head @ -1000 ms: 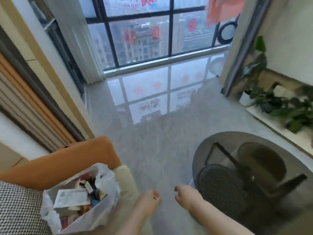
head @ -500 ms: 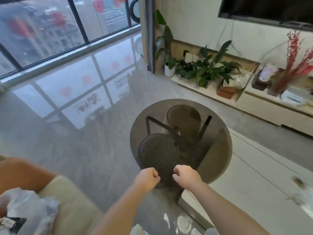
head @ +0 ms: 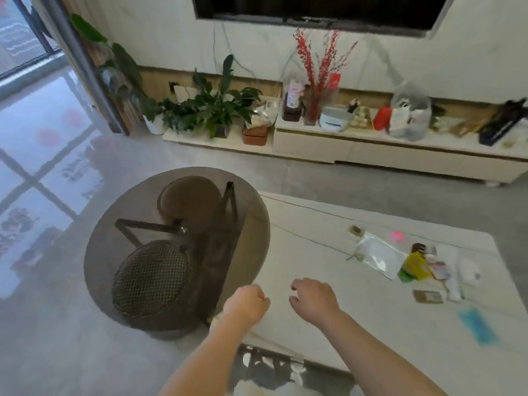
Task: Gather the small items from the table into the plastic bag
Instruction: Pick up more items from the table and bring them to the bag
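A: Two hands, entered first. Left hand (head: 248, 302): fingers curled into a fist, nothing seen in it, over the near edge of the white table (head: 357, 318). Right hand (head: 313, 300): fingers bent loosely downward, holding nothing, above bare tabletop.

B: Small items?

A: Clustered (head: 423, 267) on the table's far right, well apart from both hands. Listed: clear zip pouch (head: 378, 254), yellow-green packet (head: 413, 267), pink spot (head: 396, 236), brown card (head: 427, 296), white packets (head: 460, 270), blue strip (head: 477, 328) nearer the front. All blurred; labels unreadable, and I cannot tell exactly what each is.

B: Plastic bag?

A: The collecting bag lies outside the view. Only the flat clear pouch shows.

B: Surroundings?

A: Round smoked-glass table (head: 251, 201) overlapping the white table's left corner; through it, a checked stool (head: 151, 278) and dark frame legs. Beyond: low white cabinet (head: 371, 152) carrying potted plants (head: 217, 110), red branches in a vase (head: 314, 81) and assorted clutter. Television (head: 314, 10) cut off at the top. Window at upper left, partly cropped. Both forearms run off the bottom edge.
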The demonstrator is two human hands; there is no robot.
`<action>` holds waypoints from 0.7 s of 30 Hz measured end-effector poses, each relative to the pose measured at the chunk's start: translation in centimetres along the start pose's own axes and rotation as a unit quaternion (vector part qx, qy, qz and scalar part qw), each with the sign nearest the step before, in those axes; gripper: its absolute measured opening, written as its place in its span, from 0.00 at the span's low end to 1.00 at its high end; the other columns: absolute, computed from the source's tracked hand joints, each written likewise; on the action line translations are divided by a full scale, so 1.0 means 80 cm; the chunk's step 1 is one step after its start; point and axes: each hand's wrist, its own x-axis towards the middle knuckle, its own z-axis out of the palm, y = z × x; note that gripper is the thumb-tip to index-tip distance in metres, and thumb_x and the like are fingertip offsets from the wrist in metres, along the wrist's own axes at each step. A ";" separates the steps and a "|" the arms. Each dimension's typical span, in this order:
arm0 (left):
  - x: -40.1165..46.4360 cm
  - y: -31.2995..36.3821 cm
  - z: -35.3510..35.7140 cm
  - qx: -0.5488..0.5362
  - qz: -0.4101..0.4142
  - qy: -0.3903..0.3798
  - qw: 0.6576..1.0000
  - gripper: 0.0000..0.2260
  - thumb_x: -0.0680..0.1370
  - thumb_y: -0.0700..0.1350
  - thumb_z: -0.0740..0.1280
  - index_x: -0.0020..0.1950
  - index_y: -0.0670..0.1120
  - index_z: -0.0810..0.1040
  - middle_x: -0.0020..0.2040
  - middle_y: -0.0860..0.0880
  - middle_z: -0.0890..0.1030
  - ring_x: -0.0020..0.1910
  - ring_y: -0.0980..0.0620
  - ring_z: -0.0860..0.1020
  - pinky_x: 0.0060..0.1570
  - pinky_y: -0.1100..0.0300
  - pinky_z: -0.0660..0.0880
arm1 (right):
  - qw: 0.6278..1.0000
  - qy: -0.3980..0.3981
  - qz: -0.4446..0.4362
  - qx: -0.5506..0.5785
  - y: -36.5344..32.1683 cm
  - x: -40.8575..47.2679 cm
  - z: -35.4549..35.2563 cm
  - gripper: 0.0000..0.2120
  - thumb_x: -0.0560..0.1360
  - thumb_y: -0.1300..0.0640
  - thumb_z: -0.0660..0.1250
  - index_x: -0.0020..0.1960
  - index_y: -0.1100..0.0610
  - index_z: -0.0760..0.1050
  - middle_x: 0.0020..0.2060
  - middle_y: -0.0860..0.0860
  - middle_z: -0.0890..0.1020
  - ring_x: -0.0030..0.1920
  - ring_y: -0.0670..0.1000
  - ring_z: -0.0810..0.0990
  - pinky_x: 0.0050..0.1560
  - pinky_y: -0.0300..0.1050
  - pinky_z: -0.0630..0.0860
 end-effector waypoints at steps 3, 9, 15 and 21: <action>0.016 0.054 0.009 0.034 0.051 -0.030 0.998 0.15 0.78 0.54 0.61 0.61 0.51 0.76 0.59 0.50 0.79 0.56 0.49 0.78 0.59 0.54 0.76 | 0.997 0.003 0.066 0.028 0.054 -0.019 -0.004 0.18 0.79 0.49 0.57 0.65 0.54 0.70 0.60 0.52 0.77 0.60 0.55 0.76 0.59 0.49 0.69; 0.046 0.123 0.010 0.107 0.137 -0.066 0.983 0.15 0.77 0.55 0.61 0.61 0.51 0.76 0.58 0.51 0.79 0.55 0.50 0.78 0.54 0.57 0.75 | 0.977 0.032 0.183 0.106 0.110 -0.047 -0.016 0.18 0.80 0.49 0.57 0.67 0.54 0.69 0.61 0.52 0.76 0.61 0.55 0.75 0.58 0.46 0.68; 0.077 0.176 0.013 0.148 0.189 -0.081 0.967 0.14 0.78 0.53 0.61 0.60 0.50 0.76 0.57 0.51 0.79 0.54 0.51 0.78 0.51 0.58 0.74 | 0.953 0.064 0.260 0.142 0.151 -0.054 -0.031 0.18 0.79 0.49 0.57 0.67 0.54 0.69 0.59 0.52 0.77 0.60 0.55 0.76 0.56 0.46 0.70; 0.084 0.225 0.036 0.156 0.199 -0.080 0.964 0.15 0.77 0.54 0.61 0.61 0.51 0.76 0.59 0.51 0.78 0.56 0.51 0.77 0.53 0.58 0.73 | 0.946 0.070 0.279 0.151 0.197 -0.052 -0.027 0.20 0.79 0.49 0.58 0.68 0.54 0.68 0.60 0.53 0.77 0.60 0.55 0.76 0.57 0.47 0.71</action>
